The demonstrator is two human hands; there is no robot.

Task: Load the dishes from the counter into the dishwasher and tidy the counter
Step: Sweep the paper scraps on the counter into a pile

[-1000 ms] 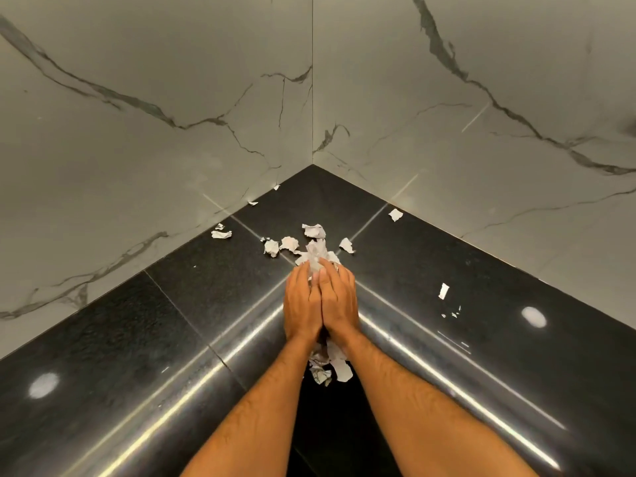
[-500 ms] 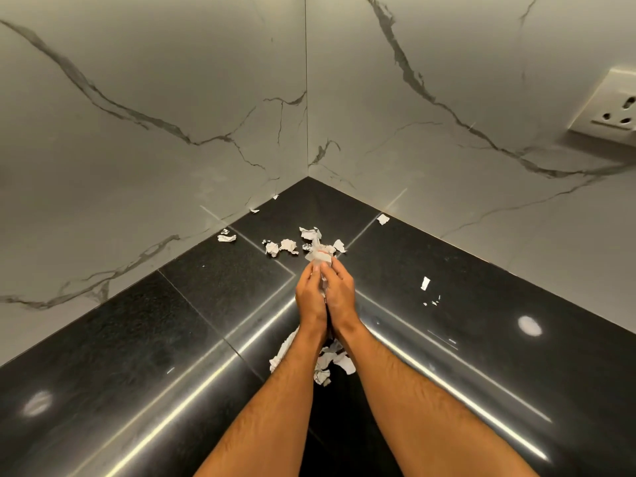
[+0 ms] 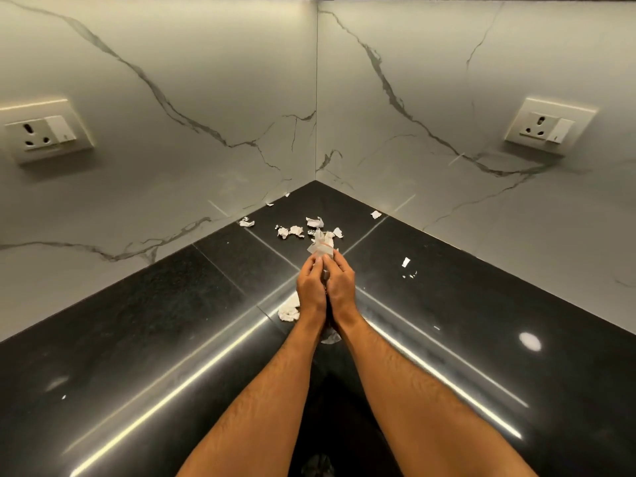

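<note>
head view | your left hand [image 3: 310, 290] and right hand [image 3: 340, 287] pressed together, fingers pinching a wad of paper scraps [image 3: 320, 249] | loose scraps [image 3: 296, 231] beyond it toward the black counter [image 3: 172, 321] corner

Support: black polished stone counter [image 3: 144, 332], L-shaped into a wall corner, seams visible. On it: torn white paper scraps [image 3: 296, 231] clustered near the corner, one crumpled wad [image 3: 288, 311] nearer the front, a lone scrap [image 3: 375, 214] by the right wall, small flecks [image 3: 406, 262] further right.
</note>
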